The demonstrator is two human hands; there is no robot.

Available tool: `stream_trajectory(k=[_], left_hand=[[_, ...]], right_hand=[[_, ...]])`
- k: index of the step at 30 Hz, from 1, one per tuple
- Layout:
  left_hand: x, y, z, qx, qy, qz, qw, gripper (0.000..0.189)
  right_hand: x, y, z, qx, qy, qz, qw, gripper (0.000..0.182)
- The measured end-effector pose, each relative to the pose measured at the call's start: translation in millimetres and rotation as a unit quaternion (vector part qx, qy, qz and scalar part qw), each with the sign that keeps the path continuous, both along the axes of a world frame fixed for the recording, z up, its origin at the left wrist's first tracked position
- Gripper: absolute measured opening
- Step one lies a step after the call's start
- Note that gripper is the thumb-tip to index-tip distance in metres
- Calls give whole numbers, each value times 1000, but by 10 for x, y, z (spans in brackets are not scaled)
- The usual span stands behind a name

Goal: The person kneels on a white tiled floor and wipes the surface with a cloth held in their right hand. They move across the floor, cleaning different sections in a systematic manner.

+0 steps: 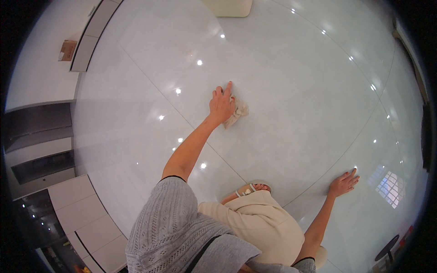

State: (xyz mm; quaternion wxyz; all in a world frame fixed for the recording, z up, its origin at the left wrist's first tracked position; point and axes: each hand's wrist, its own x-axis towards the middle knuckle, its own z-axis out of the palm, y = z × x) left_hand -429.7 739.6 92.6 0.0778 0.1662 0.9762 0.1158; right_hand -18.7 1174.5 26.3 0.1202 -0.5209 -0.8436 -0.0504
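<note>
My left hand (222,106) is reached out on the glossy pale floor tiles (283,112), its index finger stretched forward. Crumpled under its palm and thumb is a beige cloth (240,109), which bunches out on the right side of the hand. Propped on the floor away to the right, my right hand (341,185) holds nothing and has its fingers spread. Between the two arms are my bent knee in cream trousers (269,221) and my foot in a strapped sandal (248,189).
Low drawer cabinets (87,201) line the left side. Farther up, a cardboard box (67,50) sits by a long low cabinet (85,51). A cream flat-edged object (232,7) shows at the top. A dark round-topped object (386,248) stands at lower right.
</note>
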Motion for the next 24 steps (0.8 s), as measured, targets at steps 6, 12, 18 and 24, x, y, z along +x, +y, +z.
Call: stream_trajectory(k=[6, 12, 18, 24], left_hand=[[-86, -33, -49, -6, -17, 8, 1000, 66], [-217, -98, -97, -1, -3, -31, 1000, 65], [-202, -122, -105, -20, -22, -61, 998, 59], [-319, -105, -47, -47, -22, -86, 995, 59]], right_hand=[[-18, -29, 33, -10, 1, -4, 1000, 49], [-25, -42, 35, -2, 19, 18, 1000, 49], [-21, -35, 33, -15, 11, 0, 1000, 51], [-3, 16, -21, -10, 3, 1, 1000, 52]])
